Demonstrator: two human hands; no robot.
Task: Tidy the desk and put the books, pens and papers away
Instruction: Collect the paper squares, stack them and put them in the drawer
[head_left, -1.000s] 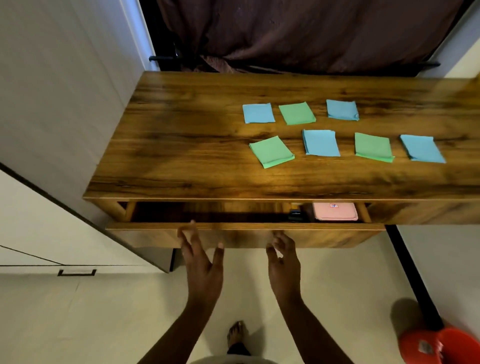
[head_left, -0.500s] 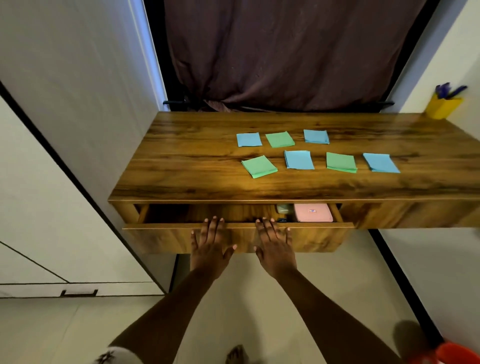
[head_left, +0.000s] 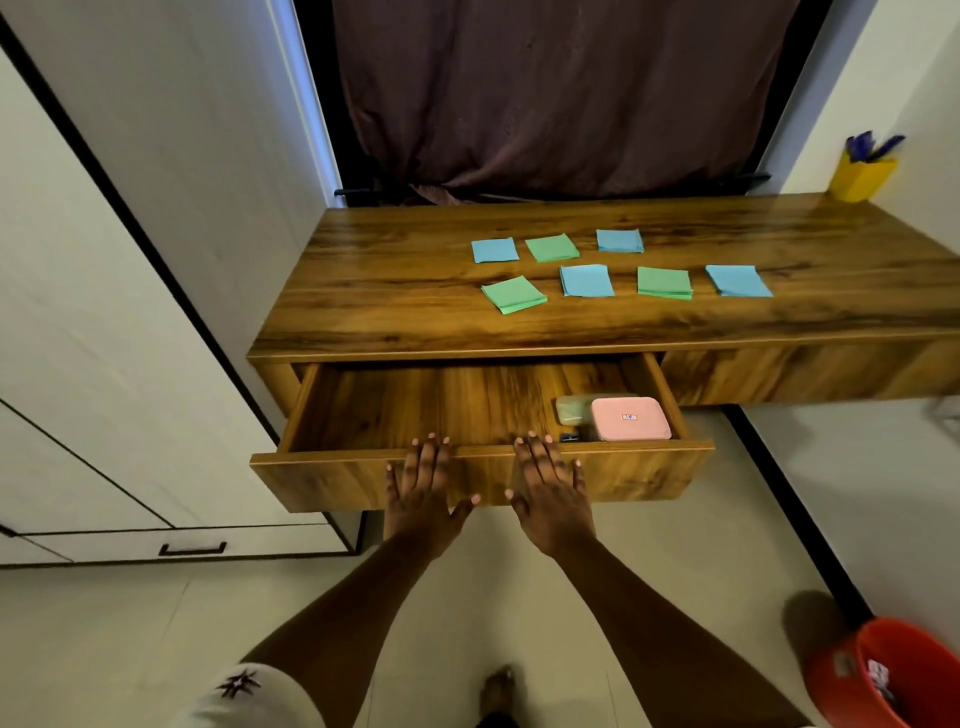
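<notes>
On drawer (head_left: 644, 470) front, left hand (head_left: 423, 491) and right hand (head_left: 550, 491) pressed flat, fingers spread, fingertips (head_left: 430, 442) perhaps hooked over rim; pink case (head_left: 630, 419) inside

Drawer (head_left: 322, 480) pulled much further out; left hand (head_left: 423, 493), right hand (head_left: 551, 493) moved back with front; pink case (head_left: 630, 418) exposed.

Legible text: none found.
Pink case (head_left: 630, 423) in the drawer (head_left: 332, 475) carries a small red-and-blue mark (head_left: 629, 417), too small to read; sticker (head_left: 878, 674) inside red bucket (head_left: 831, 691) blurred, unreadable.
</notes>
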